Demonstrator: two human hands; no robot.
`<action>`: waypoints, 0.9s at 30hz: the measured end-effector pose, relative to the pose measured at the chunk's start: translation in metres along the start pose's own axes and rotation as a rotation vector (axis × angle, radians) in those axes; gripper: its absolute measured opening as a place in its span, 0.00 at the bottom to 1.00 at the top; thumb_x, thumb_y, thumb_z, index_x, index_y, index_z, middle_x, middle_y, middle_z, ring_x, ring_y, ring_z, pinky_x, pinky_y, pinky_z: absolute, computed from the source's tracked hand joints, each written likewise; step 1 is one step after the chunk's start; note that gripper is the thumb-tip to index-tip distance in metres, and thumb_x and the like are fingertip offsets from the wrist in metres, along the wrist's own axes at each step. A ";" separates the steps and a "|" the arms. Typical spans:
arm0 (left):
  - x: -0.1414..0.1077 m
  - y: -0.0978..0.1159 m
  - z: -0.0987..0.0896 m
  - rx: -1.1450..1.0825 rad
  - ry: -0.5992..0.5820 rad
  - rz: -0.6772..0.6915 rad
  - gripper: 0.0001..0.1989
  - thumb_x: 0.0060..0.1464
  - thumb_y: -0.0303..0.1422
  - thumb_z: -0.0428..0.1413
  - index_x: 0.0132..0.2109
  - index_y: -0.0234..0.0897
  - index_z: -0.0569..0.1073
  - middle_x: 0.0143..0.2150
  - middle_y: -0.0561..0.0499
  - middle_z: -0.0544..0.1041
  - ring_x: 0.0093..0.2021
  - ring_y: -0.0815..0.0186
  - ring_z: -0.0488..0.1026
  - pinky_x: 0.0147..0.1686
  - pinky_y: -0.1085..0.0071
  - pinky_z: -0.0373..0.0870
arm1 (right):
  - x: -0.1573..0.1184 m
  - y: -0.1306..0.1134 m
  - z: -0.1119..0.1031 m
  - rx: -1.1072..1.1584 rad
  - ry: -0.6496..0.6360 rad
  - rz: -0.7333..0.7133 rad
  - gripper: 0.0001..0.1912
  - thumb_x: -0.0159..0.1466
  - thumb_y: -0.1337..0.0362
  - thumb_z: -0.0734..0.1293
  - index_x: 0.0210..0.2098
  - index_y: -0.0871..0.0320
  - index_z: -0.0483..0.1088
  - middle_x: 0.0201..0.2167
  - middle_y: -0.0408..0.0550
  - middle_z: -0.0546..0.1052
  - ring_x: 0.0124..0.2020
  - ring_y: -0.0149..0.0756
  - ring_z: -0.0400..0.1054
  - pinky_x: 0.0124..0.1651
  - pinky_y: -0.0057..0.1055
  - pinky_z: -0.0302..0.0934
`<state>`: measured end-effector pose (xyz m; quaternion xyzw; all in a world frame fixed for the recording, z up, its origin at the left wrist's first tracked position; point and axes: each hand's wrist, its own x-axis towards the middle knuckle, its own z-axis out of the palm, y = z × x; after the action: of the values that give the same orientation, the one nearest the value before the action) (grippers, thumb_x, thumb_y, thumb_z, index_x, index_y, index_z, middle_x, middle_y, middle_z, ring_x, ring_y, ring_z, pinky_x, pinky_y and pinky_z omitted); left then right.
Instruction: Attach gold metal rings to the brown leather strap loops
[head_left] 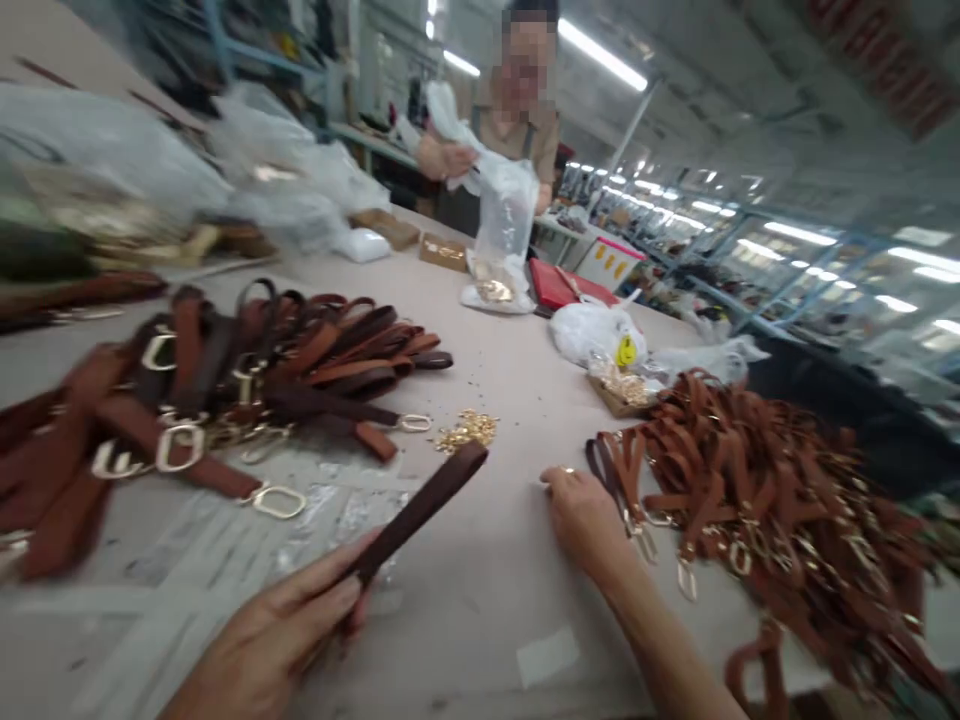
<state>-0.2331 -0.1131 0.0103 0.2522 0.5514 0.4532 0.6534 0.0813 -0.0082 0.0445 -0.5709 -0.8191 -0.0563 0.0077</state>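
My left hand (pixel 277 625) is closed around a dark brown leather strap (pixel 431 505), whose looped end points up and away over the table. My right hand (pixel 589 520) rests low over the table with thumb and fingers drawn together. A small pale bit shows at its fingertips, too small to name. Between and beyond the hands lies a small heap of gold metal pieces (pixel 466 432). Left of it are piled brown leather straps (pixel 330 360) with gold oval rings. Right of my right hand is a large tangled pile of reddish-brown straps (pixel 750 480) with gold clasps.
Across the table (pixel 480 590) a person (pixel 517 120) holds a clear plastic bag (pixel 506 215) with gold parts in its bottom. A red folder (pixel 559 283), a small cardboard box (pixel 442 252), a white bag (pixel 596 332) and large plastic bags (pixel 292 170) lie around.
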 end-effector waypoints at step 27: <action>-0.008 0.012 0.011 -0.070 0.004 -0.085 0.19 0.45 0.36 0.68 0.43 0.39 0.71 0.31 0.52 0.83 0.30 0.67 0.79 0.30 0.76 0.74 | -0.038 0.000 0.007 0.531 0.174 0.084 0.12 0.65 0.66 0.60 0.47 0.55 0.70 0.39 0.49 0.80 0.38 0.38 0.76 0.44 0.35 0.70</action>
<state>-0.2267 -0.1131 0.0269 0.2047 0.5469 0.4443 0.6794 0.0949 -0.0431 0.0348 -0.5753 -0.7771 0.1117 0.2296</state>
